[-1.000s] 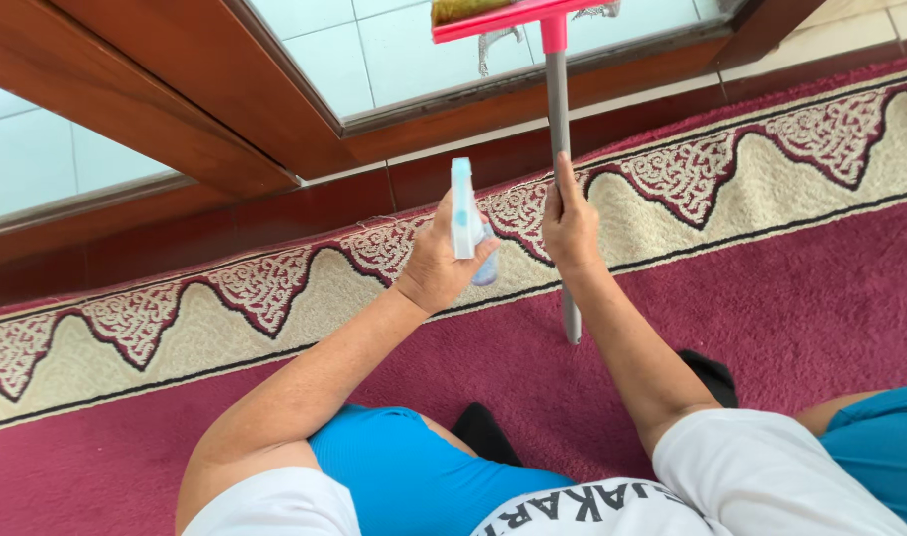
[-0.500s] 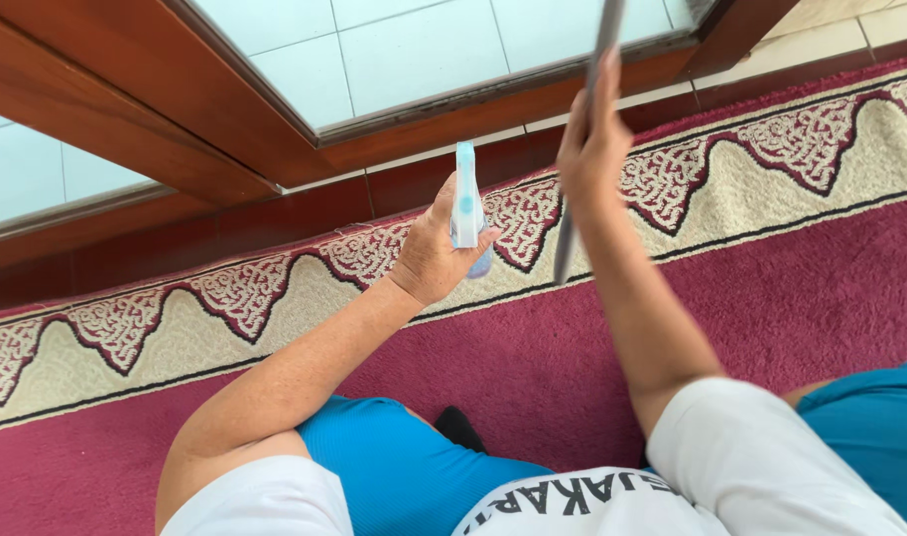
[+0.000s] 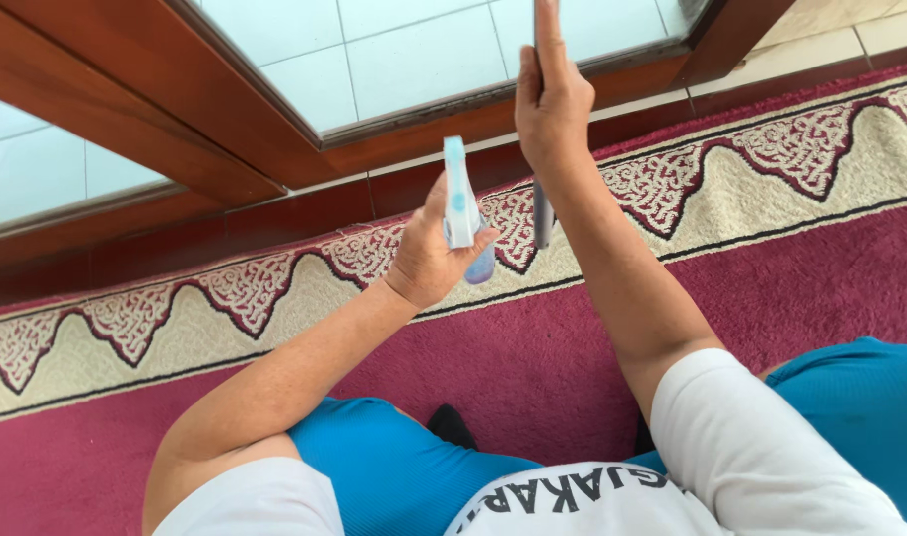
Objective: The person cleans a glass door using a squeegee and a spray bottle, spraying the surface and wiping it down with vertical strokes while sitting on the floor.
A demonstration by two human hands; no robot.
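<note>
A pale blue spray bottle (image 3: 460,203) is clasped in the left hand (image 3: 429,260), raised over the patterned border of the red carpet (image 3: 791,298). A grey pole (image 3: 541,203) is gripped by the right hand (image 3: 551,99) against the window glass (image 3: 414,55). A window-cleaning stroke is probably under way; its head is out of view, so steady pressure seems called for.

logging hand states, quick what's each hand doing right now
Left hand: closed around a light blue spray bottle.
Right hand: closed around a grey pole handle, raised toward the glass.
</note>
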